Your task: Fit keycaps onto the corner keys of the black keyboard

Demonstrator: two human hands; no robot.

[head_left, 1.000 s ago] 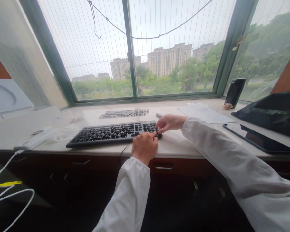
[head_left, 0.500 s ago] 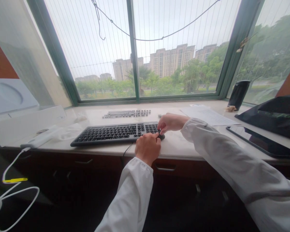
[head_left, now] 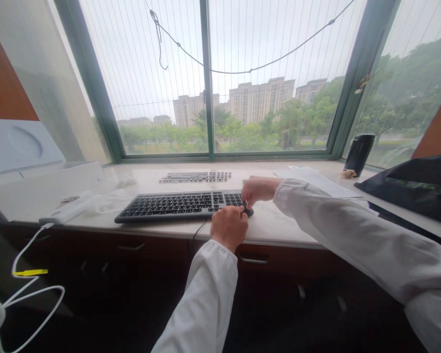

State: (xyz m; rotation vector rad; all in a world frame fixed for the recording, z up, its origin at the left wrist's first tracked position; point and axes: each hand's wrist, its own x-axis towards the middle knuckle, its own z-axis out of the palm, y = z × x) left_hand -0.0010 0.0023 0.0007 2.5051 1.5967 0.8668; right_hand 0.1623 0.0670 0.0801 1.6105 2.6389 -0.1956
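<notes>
A black keyboard (head_left: pixel 169 205) lies on the white sill, its right front corner partly covered by both my hands. My left hand (head_left: pixel 229 226) is closed over the front edge near that corner, fingers curled and mostly hidden from this side. From the right, my right hand (head_left: pixel 257 190) reaches across with thumb and fingers pinched together at the number pad's right end. Whatever is between those fingertips is too small and covered to make out. Behind the keyboard, small loose keycaps (head_left: pixel 198 176) are laid out in rows.
Papers (head_left: pixel 316 182), a black cylinder (head_left: pixel 359 154) and a black bag (head_left: pixel 415 184) are on the right. A dark flat device (head_left: pixel 407 224) lies near the right forearm. Leftward are a white power strip (head_left: pixel 68 208) and crumpled clear plastic (head_left: pixel 108 201). Drawers sit below the sill.
The camera view has shifted slightly, so the scene sits a little lower. Both hands stay at the keyboard's right corner; the right forearm now covers more of the flat device.
</notes>
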